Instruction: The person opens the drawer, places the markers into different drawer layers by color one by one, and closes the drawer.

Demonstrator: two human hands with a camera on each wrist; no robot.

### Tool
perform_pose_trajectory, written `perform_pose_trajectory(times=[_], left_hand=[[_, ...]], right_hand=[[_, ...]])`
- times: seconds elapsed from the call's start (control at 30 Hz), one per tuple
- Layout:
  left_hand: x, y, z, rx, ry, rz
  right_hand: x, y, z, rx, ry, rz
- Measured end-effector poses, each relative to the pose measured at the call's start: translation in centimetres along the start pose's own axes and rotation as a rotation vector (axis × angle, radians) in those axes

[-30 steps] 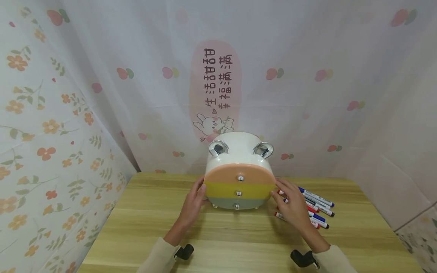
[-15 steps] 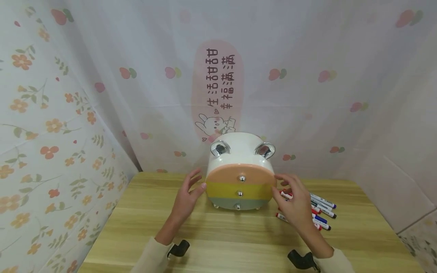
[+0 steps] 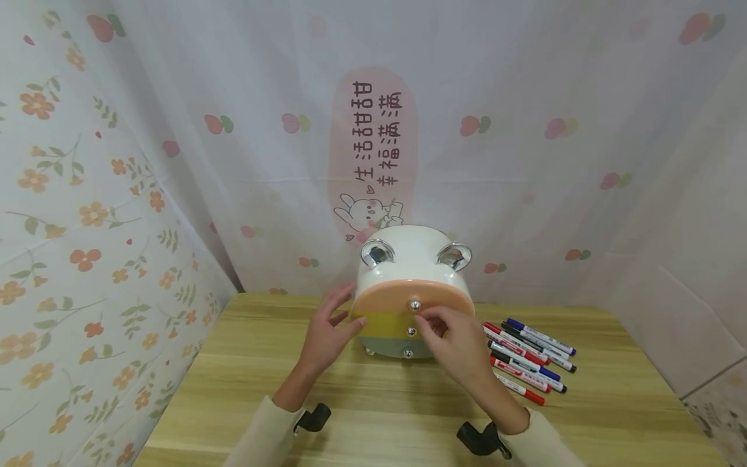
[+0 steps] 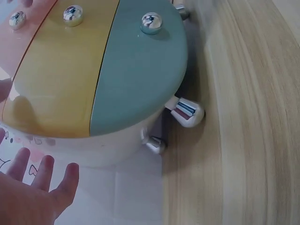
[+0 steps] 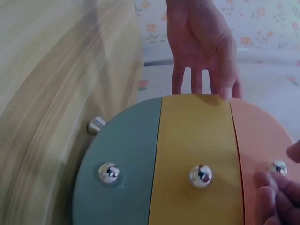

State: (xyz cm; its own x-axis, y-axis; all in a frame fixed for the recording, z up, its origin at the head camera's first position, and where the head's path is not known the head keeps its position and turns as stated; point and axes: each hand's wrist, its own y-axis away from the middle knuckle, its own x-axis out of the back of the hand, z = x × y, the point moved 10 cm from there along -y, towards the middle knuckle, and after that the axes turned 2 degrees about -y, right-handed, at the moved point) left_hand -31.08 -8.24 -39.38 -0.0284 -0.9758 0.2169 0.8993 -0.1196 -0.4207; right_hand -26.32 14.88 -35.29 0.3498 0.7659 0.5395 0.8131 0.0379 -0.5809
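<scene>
A small rounded drawer box (image 3: 373, 327) with a white body stands on the table. Its front has orange, yellow and green drawers, each with a silver knob, and two silver ears stick up on top. My left hand (image 3: 328, 331) is spread beside the box's left side, thumb at the edge of the yellow drawer. In front of the drawers is my right hand (image 3: 461, 340), its bent fingertips right by the orange drawer's top knob (image 5: 280, 167), which shows uncovered. The right hand hides part of the yellow and green drawers.
Several markers (image 3: 528, 363) with red, blue and black caps lie in a loose pile right of the box. Behind the wooden table (image 3: 245, 389) hangs a printed curtain (image 3: 496, 194); a floral one (image 3: 87, 259) is at the left.
My right hand has left the box's right side and moved left across its front, uncovering the markers. My left hand has come off the left side and spread slightly.
</scene>
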Motion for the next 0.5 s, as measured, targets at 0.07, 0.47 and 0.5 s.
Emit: perform_pose_trajectory(times=[0.07, 0.47, 0.5], left_hand=[[-0.1, 0.1, 0.5, -0.001, 0.015, -0.001], [0.0, -0.5, -2.6, 0.005, -0.086, 0.036], [0.0, -0.5, -2.6, 0.005, -0.087, 0.038]], right_hand=[[-0.3, -0.4, 0.0, -0.022, 0.052, 0.008], [-0.2, -2.1, -2.2, 0.097, 0.375, 0.084], [-0.3, -2.2, -2.4, 0.109, 0.403, 0.084]])
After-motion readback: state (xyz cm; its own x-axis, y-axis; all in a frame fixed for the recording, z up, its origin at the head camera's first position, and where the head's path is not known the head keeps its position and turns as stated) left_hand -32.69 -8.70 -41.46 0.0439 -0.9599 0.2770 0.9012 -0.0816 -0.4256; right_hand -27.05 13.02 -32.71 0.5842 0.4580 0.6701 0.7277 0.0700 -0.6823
